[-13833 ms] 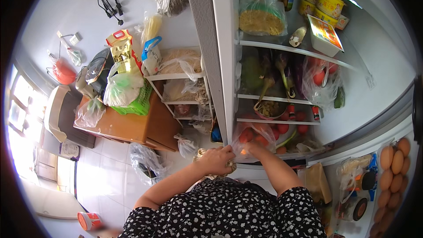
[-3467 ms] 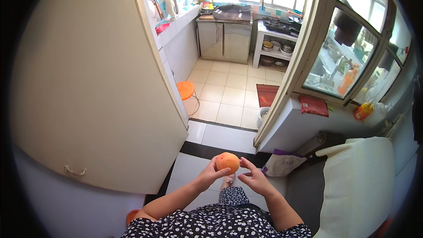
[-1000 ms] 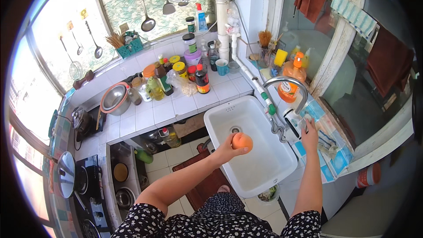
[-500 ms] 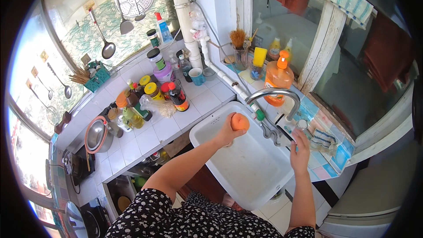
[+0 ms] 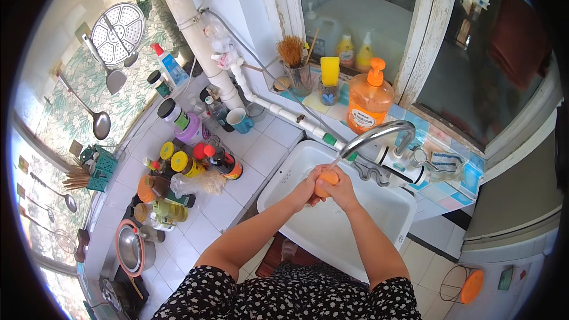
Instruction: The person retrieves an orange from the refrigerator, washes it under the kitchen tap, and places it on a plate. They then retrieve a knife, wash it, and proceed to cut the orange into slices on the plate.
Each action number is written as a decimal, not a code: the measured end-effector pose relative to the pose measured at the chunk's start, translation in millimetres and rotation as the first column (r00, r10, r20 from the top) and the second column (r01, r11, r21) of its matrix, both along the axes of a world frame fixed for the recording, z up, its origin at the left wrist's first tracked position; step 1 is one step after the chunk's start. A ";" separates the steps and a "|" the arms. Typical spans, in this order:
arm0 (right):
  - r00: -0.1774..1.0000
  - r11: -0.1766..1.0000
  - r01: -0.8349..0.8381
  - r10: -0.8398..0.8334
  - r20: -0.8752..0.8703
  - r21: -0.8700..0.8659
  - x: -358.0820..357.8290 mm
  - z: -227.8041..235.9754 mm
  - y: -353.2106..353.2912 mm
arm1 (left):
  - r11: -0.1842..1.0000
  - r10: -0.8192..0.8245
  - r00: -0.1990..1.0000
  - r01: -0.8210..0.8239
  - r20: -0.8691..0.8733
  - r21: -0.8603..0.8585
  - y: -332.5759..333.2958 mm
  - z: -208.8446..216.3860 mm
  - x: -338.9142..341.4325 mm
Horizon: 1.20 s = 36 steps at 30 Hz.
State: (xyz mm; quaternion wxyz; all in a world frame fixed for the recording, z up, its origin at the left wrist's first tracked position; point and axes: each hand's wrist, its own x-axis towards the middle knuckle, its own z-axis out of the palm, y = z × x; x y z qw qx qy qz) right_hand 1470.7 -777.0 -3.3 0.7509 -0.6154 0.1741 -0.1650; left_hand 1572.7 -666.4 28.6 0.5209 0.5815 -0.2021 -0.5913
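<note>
Over the white sink (image 5: pixel 379 225), both hands close round a round orange fruit (image 5: pixel 325 184), whose exact kind I cannot make out. My left hand (image 5: pixel 303 192) wraps it from the left, fingers curled beneath. On the other side my right hand (image 5: pixel 343 191) presses against it, hiding part of its skin. The curved metal faucet (image 5: pixel 379 132) arches above, its spout just over the hands. What looks like a thin stream of water runs from the spout onto them.
An orange pump bottle (image 5: pixel 368 104) stands behind the faucet, beside a yellow sponge (image 5: pixel 329 72) in a cup. Sauce bottles (image 5: pixel 223 163) and jars crowd the tiled counter (image 5: pixel 216 210) at left. A white pipe (image 5: pixel 278 109) runs along the wall to the sink.
My right hand has left the faucet's base and joined my left hand on the fruit. The fruit is now beneath the spout, where water seems to run. The view has shifted.
</note>
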 end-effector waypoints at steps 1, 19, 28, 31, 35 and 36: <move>0.980 0.978 0.197 -0.198 -0.008 -0.071 10.4 -2.2 12.9 | 0.999 0.025 0.997 -0.028 0.071 0.034 -3.3 -27.8 9.5; 0.899 0.821 0.411 -0.438 -0.025 0.396 25.8 -4.1 51.4 | 0.990 -0.072 0.997 0.074 -0.018 0.123 -17.4 -51.6 45.9; 0.760 0.541 0.564 -0.636 -0.136 0.623 35.5 -22.8 41.3 | 0.889 0.306 0.234 0.277 0.923 -0.365 -0.4 -45.4 14.3; 0.774 0.673 0.590 -0.628 -0.075 0.446 38.1 -3.7 48.7 | 0.959 0.197 0.613 0.041 0.765 -0.280 0.3 -45.6 14.3; 0.823 0.612 0.540 -0.526 0.213 -0.577 27.9 8.5 55.3 | 0.982 0.131 0.991 -0.126 -0.028 0.142 -17.9 -26.2 35.3; 0.832 0.656 0.536 -0.519 0.197 -0.531 25.5 6.4 54.0 | 0.987 0.096 0.994 -0.089 -0.051 0.136 -16.5 -29.4 34.7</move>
